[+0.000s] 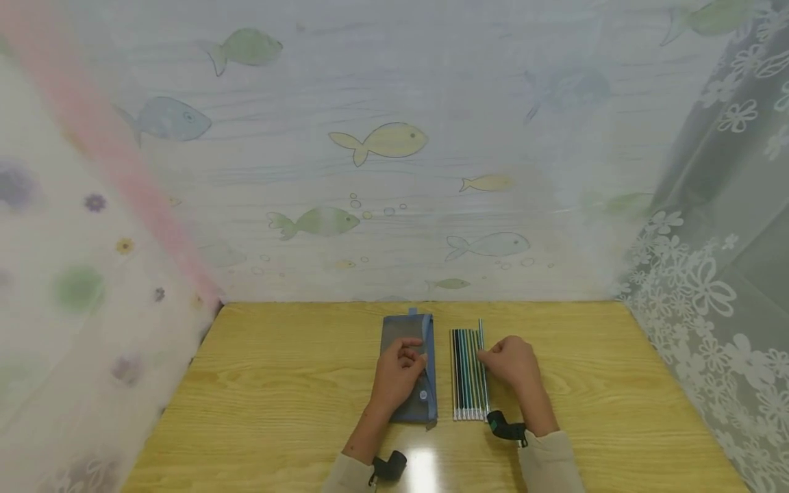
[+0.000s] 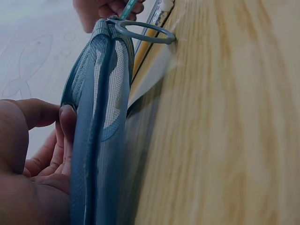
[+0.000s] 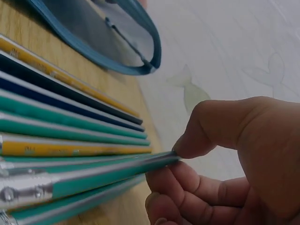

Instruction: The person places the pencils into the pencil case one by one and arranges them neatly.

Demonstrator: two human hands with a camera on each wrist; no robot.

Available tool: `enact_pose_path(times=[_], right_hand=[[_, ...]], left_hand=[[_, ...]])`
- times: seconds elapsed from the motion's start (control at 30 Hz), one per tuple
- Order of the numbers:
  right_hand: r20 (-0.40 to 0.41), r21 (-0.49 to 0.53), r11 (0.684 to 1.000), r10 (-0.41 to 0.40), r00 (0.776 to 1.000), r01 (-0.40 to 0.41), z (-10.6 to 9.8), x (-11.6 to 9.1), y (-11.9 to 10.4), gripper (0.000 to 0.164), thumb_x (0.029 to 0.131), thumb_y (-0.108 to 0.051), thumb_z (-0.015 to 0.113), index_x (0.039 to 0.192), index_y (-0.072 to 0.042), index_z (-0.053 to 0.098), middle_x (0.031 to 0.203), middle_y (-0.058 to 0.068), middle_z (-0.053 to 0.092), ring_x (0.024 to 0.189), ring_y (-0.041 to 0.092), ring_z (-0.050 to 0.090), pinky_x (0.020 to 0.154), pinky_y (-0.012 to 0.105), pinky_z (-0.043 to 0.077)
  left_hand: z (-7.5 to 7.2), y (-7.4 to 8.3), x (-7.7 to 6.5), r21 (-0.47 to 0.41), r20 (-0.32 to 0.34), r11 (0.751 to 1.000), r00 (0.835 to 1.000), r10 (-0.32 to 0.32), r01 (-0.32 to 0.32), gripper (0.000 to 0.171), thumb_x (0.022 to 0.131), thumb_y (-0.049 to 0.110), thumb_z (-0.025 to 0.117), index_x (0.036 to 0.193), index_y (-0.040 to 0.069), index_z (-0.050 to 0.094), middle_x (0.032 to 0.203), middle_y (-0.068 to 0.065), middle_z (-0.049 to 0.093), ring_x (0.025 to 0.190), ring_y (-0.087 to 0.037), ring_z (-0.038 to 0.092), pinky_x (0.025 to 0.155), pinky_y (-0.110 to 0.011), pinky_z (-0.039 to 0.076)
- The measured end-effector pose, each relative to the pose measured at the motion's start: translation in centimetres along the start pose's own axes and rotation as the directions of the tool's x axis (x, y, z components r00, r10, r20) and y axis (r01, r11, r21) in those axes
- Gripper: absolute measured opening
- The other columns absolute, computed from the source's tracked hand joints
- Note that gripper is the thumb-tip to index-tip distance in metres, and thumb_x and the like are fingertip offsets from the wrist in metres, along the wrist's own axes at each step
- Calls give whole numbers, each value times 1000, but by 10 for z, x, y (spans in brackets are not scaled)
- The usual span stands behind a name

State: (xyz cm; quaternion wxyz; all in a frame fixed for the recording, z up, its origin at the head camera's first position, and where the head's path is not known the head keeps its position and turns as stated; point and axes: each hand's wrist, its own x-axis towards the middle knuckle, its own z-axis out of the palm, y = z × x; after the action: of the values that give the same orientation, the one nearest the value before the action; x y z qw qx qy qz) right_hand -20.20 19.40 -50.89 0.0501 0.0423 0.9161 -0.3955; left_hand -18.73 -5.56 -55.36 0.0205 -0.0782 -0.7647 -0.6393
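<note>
A blue zippered mesh pencil case [image 1: 425, 405] lies flat on the table, long side pointing away from me. My left hand [image 1: 396, 375] is over it, pinching the fabric along its opening between thumb and finger; the left wrist view shows the zipper edge lifted and parted. To its right a row of pencils [image 1: 464, 376] in yellow, dark blue and green lies side by side, metal ferrules toward me. My right hand [image 1: 513, 359] pinches a green pencil [image 3: 108, 173] near its far end, at the row's right side. That pencil sticks out beyond the others.
The wooden table [image 1: 277, 370] runs back to a wall covering [image 1: 394, 185] printed with fish. A ring-shaped zipper pull [image 2: 145, 35] hangs at one end of the case. Black wrist cameras sit at both wrists, the right one [image 1: 507, 428] close to the pencils' near ends.
</note>
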Motion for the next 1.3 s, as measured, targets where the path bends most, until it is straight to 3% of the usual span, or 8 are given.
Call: enact_pose_path(times=[0.1, 0.23, 0.4, 0.6, 0.77, 1.0, 1.3], right_hand=[[3, 39, 999, -8, 1000, 8, 3, 1, -2, 52, 95, -24, 71, 52, -18, 44, 48, -8, 34, 45, 10, 28, 46, 25, 26], [-9, 78, 997, -25, 1000, 26, 6, 2, -5, 50, 96, -21, 70, 54, -17, 43, 49, -7, 34, 45, 11, 29, 47, 25, 28], [-45, 120, 992, -38, 998, 43, 13, 4, -9, 34, 93, -19, 67, 60, -11, 60, 52, -5, 45, 48, 11, 34, 47, 25, 30], [-66, 151, 988, -33, 997, 43, 22, 3, -18, 21, 91, -18, 68, 81, -4, 78, 65, 1, 66, 56, 15, 50, 52, 29, 42], [-69, 172, 984, -32, 997, 43, 29, 2, -24, 17, 91, -17, 70, 83, -3, 78, 66, 3, 66, 58, 16, 55, 54, 30, 45], [-3, 187, 980, -63, 998, 63, 36, 1, -26, 13, 91, -12, 71, 83, -4, 78, 67, 6, 70, 55, 18, 63, 53, 31, 49], [30, 185, 979, -97, 995, 90, 45, 3, -26, 13, 90, -11, 71, 80, -6, 78, 62, 2, 68, 54, 16, 62, 50, 29, 46]], left_hand=[[1, 4, -1, -32, 7, 999, 1000, -2, 2, 31, 104, 6, 69, 132, -3, 63, 94, -16, 69, 75, -27, 69, 64, -32, 61], [2, 2, -1, -74, 15, 997, 1000, -7, 8, 31, 104, 6, 69, 133, -3, 63, 94, -15, 70, 74, -25, 69, 63, -32, 61], [2, -2, 1, -87, 23, 996, 1000, -8, 10, 32, 103, 9, 70, 133, -1, 64, 94, -14, 70, 72, -19, 68, 63, -30, 61], [2, 1, 1, -91, 36, 995, 999, -25, 28, 32, 103, 10, 72, 133, 1, 65, 95, -15, 70, 72, -15, 67, 64, -26, 60], [3, 1, 1, -103, 41, 994, 999, -34, 39, 32, 103, 9, 71, 133, 0, 64, 94, -16, 69, 70, -13, 66, 64, -25, 60], [4, 2, 1, -96, 49, 995, 998, -26, 31, 32, 103, 9, 71, 133, 0, 64, 93, -16, 69, 70, -12, 66, 63, -25, 60], [5, 3, 1, -113, 62, 993, 998, -19, 26, 31, 103, 7, 70, 133, -2, 63, 93, -15, 68, 70, -13, 65, 64, -29, 61]])
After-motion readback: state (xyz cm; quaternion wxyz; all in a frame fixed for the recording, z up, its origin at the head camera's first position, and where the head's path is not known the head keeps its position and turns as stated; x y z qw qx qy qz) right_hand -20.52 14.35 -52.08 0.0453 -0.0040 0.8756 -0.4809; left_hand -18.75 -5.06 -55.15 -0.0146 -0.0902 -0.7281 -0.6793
